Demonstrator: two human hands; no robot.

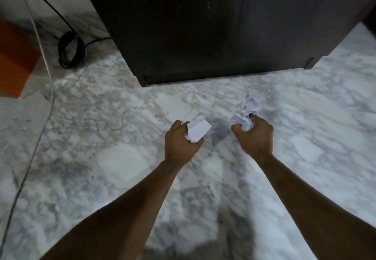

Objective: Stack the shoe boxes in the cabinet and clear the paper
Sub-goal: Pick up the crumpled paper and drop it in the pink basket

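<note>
My left hand (pixel 181 139) is closed around a wad of white paper (pixel 198 130) whose folded corner sticks out to the right. My right hand (pixel 255 136) grips a crumpled ball of white paper (pixel 247 113) that bulges up above the fingers. Both hands are held out over the marble floor, just in front of the dark cabinet (pixel 203 25), whose doors are closed. No shoe box can be made out for certain; an orange box-like object (pixel 15 62) sits at the left edge.
A coiled black cable (pixel 71 49) lies on the floor left of the cabinet. A thin white cord (pixel 43 54) runs down beside the orange object. Grey-white marble floor (pixel 114 158) spreads all around my arms.
</note>
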